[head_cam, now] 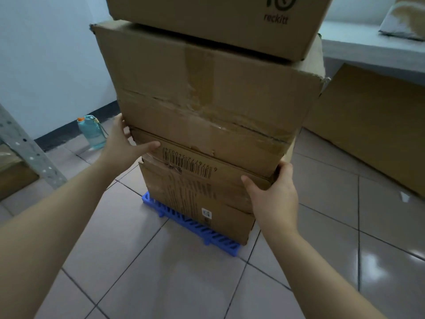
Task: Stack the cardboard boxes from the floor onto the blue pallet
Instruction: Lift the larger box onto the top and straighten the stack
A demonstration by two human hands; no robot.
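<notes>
A stack of cardboard boxes stands on the blue pallet (195, 226). At the bottom is a printed box (195, 203), above it a barcode box (207, 162), then a large taped box (207, 88), and a "reckitt" box (218, 17) on top. My left hand (125, 143) grips the barcode box's left corner, thumb on its front face. My right hand (273, 192) grips its right corner. Both hands touch the cardboard.
A teal water bottle (92, 132) stands on the tiled floor by the wall at left. A grey metal shelf post (30, 153) leans at far left. A large flat cardboard piece (372, 125) rests against a ledge at right.
</notes>
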